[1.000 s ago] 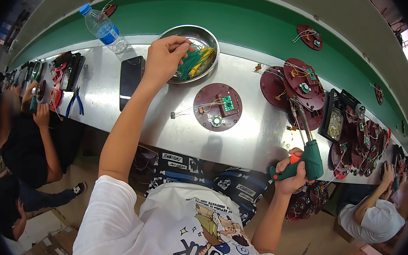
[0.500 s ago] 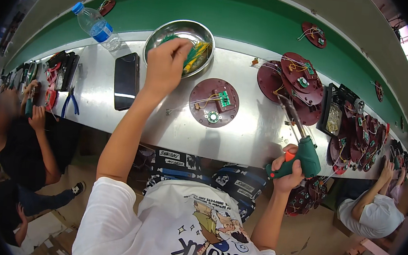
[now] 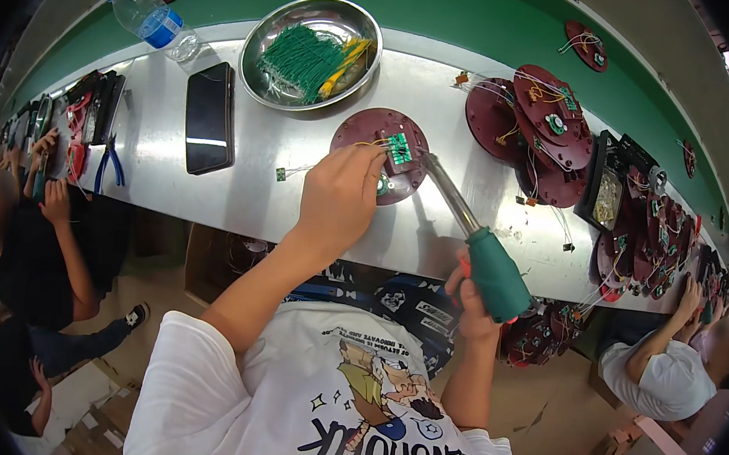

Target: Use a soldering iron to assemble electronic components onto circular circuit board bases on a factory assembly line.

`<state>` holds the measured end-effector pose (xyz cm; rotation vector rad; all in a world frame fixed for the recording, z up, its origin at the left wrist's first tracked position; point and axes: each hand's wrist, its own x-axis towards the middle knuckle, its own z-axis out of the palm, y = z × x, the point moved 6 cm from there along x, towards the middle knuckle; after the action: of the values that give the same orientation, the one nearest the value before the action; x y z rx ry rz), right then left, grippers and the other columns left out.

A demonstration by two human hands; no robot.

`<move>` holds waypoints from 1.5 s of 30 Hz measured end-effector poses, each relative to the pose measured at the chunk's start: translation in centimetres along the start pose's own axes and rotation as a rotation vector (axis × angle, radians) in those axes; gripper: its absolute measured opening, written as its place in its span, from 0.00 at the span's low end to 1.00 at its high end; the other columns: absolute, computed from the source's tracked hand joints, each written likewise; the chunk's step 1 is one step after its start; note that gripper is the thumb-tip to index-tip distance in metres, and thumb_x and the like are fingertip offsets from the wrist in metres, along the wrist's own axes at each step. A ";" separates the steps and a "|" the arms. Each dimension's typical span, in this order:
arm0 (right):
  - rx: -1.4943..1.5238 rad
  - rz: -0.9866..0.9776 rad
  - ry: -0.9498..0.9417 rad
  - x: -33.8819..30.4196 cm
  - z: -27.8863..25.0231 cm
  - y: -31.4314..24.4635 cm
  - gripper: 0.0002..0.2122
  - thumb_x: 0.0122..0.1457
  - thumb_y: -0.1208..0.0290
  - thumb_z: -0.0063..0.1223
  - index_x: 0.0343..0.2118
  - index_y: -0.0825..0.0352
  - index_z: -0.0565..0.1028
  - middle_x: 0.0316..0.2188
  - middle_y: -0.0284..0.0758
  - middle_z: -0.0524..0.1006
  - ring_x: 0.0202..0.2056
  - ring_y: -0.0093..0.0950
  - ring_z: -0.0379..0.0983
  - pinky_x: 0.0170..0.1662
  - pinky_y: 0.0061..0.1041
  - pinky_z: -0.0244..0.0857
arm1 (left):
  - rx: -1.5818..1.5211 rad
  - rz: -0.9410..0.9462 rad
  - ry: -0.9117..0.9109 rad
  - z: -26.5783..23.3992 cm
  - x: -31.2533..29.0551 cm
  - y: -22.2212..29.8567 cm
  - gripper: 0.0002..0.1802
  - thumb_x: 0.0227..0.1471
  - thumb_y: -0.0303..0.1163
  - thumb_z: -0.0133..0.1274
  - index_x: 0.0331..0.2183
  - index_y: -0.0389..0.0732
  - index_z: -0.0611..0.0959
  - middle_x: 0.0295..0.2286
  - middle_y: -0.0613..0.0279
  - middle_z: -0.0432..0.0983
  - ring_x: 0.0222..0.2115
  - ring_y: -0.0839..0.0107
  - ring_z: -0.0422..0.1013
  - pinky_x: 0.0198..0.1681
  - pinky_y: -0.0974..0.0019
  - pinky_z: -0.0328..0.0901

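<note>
On the metal bench lies a dark red round plate (image 3: 356, 129) carrying a small green circuit board (image 3: 400, 148) and thin wires. My left hand (image 3: 339, 192) rests over its left part, fingertips pinched at the board's left edge; whatever they hold is too small to make out. In my right hand (image 3: 475, 317) is a green soldering gun (image 3: 497, 278) with a red trigger, its metal barrel slanting up to the left. The tip is at the board's right side; whether it touches cannot be seen. My left fingers partly hide a round green part on the plate.
Beyond the plate stands a steel bowl (image 3: 249, 87) of green wires (image 3: 297, 61) and yellow wires (image 3: 345, 68). A phone (image 3: 209, 119) and a water bottle (image 3: 153, 23) are left, near blue-handled pliers (image 3: 110, 162). Stacked red plates (image 3: 551, 127) sit right. People work at both sides.
My left hand has left the bowl and come down to the circuit board. My right hand has turned the soldering gun leftward, bringing its tip to the board.
</note>
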<state>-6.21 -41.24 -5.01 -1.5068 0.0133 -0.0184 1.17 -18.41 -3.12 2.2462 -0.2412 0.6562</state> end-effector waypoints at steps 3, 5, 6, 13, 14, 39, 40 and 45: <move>-0.199 -0.015 -0.060 0.3 -0.8 0.6 0.12 0.48 0.77 0.61 0.36 0.76 0.76 0.30 0.39 0.76 0.26 0.26 0.71 0.31 0.23 0.65 | 0.051 0.006 0.032 0.2 0.0 0.0 0.04 0.52 0.21 0.56 0.33 0.32 0.81 0.28 0.50 0.79 0.27 0.53 0.75 0.31 0.56 0.70; -0.181 -0.002 -0.052 0.6 -0.5 0.3 0.12 0.47 0.78 0.60 0.35 0.76 0.76 0.29 0.39 0.75 0.26 0.26 0.70 0.32 0.23 0.65 | 0.065 0.009 0.028 0.3 -0.1 0.0 0.05 0.52 0.21 0.56 0.33 0.32 0.81 0.28 0.51 0.78 0.27 0.54 0.74 0.30 0.57 0.70; -0.161 0.006 -0.044 0.8 -0.4 0.3 0.11 0.46 0.79 0.60 0.34 0.75 0.76 0.29 0.39 0.74 0.27 0.27 0.69 0.33 0.23 0.64 | 0.080 0.017 0.027 0.4 -0.2 0.1 0.05 0.52 0.22 0.56 0.33 0.32 0.81 0.27 0.51 0.78 0.27 0.54 0.74 0.30 0.57 0.70; -0.285 -0.053 -0.153 0.9 -0.7 1.2 0.13 0.56 0.76 0.56 0.43 0.74 0.76 0.23 0.33 0.76 0.19 0.19 0.67 0.22 0.18 0.57 | 0.141 0.005 0.022 0.7 -0.3 -0.1 0.06 0.51 0.22 0.57 0.33 0.33 0.81 0.25 0.54 0.75 0.25 0.56 0.72 0.28 0.58 0.68; -0.277 -0.066 -0.151 1.0 -0.5 1.1 0.12 0.56 0.76 0.55 0.43 0.74 0.76 0.23 0.33 0.75 0.20 0.19 0.67 0.21 0.18 0.57 | 0.136 0.017 0.029 0.7 -0.4 -0.1 0.06 0.50 0.22 0.57 0.33 0.33 0.81 0.25 0.54 0.75 0.24 0.57 0.72 0.27 0.58 0.68; -0.081 -0.106 -0.127 1.0 0.4 -0.2 0.15 0.59 0.76 0.53 0.48 0.75 0.73 0.39 0.41 0.76 0.21 0.26 0.71 0.22 0.23 0.62 | 0.165 0.023 0.037 0.7 -0.4 0.0 0.06 0.50 0.23 0.57 0.33 0.34 0.81 0.26 0.57 0.74 0.26 0.60 0.72 0.26 0.61 0.68; -0.081 -0.107 -0.127 0.9 0.4 -0.1 0.15 0.59 0.76 0.53 0.48 0.75 0.73 0.39 0.41 0.76 0.21 0.26 0.71 0.22 0.23 0.62 | 0.165 0.023 0.037 0.7 -0.4 0.1 0.06 0.50 0.23 0.57 0.33 0.34 0.81 0.26 0.57 0.74 0.26 0.60 0.72 0.26 0.61 0.68; -0.111 -0.063 -0.135 0.5 0.3 0.0 0.16 0.59 0.73 0.55 0.48 0.74 0.73 0.41 0.42 0.77 0.21 0.26 0.72 0.23 0.23 0.62 | 0.172 0.008 0.005 0.6 -0.4 -0.1 0.05 0.50 0.23 0.56 0.33 0.35 0.81 0.26 0.57 0.75 0.27 0.59 0.72 0.28 0.60 0.69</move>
<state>-5.68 -40.97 -4.96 -1.6167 -0.1440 0.0336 1.07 -18.79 -3.70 2.4085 -0.1976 0.7095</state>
